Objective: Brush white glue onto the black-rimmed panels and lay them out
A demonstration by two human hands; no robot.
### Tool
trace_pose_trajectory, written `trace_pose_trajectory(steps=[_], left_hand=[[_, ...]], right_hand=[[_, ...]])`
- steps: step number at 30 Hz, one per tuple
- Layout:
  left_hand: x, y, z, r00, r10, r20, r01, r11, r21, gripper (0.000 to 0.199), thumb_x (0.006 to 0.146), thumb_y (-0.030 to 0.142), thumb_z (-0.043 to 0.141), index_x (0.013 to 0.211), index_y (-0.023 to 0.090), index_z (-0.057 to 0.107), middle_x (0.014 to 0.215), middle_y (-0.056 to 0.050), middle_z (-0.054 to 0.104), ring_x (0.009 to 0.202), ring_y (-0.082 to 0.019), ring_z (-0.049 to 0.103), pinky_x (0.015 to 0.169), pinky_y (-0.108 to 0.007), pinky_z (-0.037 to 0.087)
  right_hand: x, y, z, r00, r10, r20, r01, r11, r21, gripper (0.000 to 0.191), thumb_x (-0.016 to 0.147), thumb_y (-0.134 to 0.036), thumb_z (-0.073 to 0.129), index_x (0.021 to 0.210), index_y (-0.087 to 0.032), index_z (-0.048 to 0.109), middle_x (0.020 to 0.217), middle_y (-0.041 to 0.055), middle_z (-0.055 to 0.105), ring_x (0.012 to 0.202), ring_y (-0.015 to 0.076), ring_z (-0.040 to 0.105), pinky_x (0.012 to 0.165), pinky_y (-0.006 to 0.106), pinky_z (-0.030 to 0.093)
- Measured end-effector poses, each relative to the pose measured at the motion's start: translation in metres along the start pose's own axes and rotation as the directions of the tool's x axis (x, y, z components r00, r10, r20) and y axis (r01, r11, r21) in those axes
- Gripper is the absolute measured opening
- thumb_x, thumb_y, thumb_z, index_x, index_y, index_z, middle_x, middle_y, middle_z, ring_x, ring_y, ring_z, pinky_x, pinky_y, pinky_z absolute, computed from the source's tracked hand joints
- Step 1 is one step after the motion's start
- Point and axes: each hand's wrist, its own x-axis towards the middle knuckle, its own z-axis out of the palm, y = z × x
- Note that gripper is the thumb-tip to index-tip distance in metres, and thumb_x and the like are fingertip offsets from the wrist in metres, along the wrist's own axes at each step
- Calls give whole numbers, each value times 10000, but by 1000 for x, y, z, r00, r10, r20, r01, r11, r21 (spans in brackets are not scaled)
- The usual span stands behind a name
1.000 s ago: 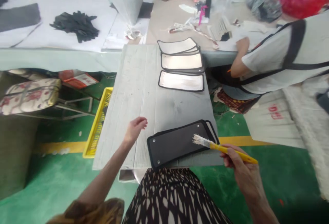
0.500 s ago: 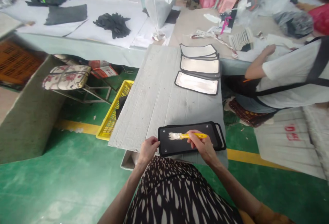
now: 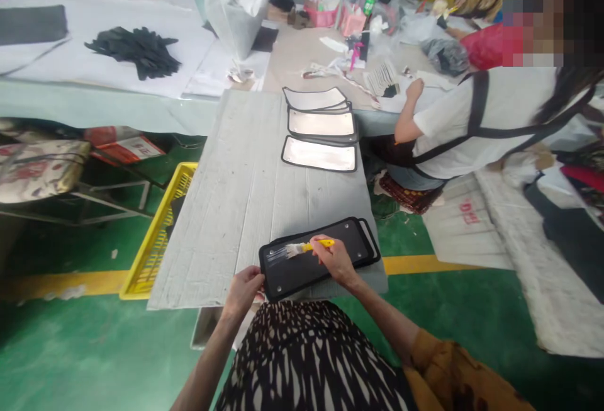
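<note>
My right hand [image 3: 331, 258] is closed round the yellow handle of a brush [image 3: 306, 247]. Its whitish bristles rest on the upper left part of a black rectangular panel [image 3: 311, 258], where thin white streaks show near a metal stud. Under this panel, another black-edged piece sticks out at the right. The fingers of my left hand [image 3: 246, 286] pinch the panel's left edge. Farther back on the grey board lie several black-edged panels with whitish faces, the nearest one [image 3: 319, 153] apart from the pile [image 3: 321, 121].
The grey cardboard-covered board [image 3: 212, 209] meets a long table [image 3: 42, 71] holding black cloth pieces [image 3: 134, 51] and a plastic bag [image 3: 236, 14]. A yellow crate [image 3: 141, 266] stands below at the left. A person in a white top [image 3: 500, 109] sits at the right.
The brush has moved left across the black panel, and white streaks now show there. The panel lies more slanted. The view has turned to the right.
</note>
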Motion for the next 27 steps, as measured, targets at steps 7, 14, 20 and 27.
trace_pose_trajectory(steps=[7, 14, 20, 27], left_hand=[[1, -4, 2, 999, -45, 0, 44, 995, -92, 123, 548, 240, 572, 638, 158, 576, 520, 8, 600, 485, -145, 573, 441, -223, 459], [-5, -2, 7, 1000, -23, -21, 19, 985, -171, 120, 542, 222, 599, 638, 156, 571, 527, 21, 597, 474, -122, 563, 465, -208, 460], [-12, 2, 13, 997, -24, -78, 7, 977, -212, 134, 555, 254, 602, 652, 167, 569, 526, 40, 573, 482, -117, 556, 493, -218, 474], [-15, 4, 17, 993, -65, -94, 39, 965, -258, 168, 528, 260, 608, 660, 165, 566, 527, 40, 579, 478, -110, 551, 506, -222, 478]], right_hand=[[2, 19, -73, 944, -19, -329, -31, 989, -147, 442, 795, -554, 508, 856, -148, 672, 605, 6, 563, 473, 121, 475, 461, 230, 372], [-16, 12, -103, 881, -200, -428, -35, 876, -481, 508, 852, -570, 436, 928, -137, 692, 656, 57, 637, 568, 169, 554, 579, 264, 420], [-58, 10, -94, 912, -317, -260, 15, 659, -752, 412, 938, -426, 369, 978, -168, 688, 940, 113, 696, 769, 199, 633, 689, 276, 432], [-78, 20, -51, 970, -244, 12, 143, 531, -835, 330, 954, -296, 372, 937, -179, 680, 854, 95, 673, 680, 173, 612, 592, 252, 400]])
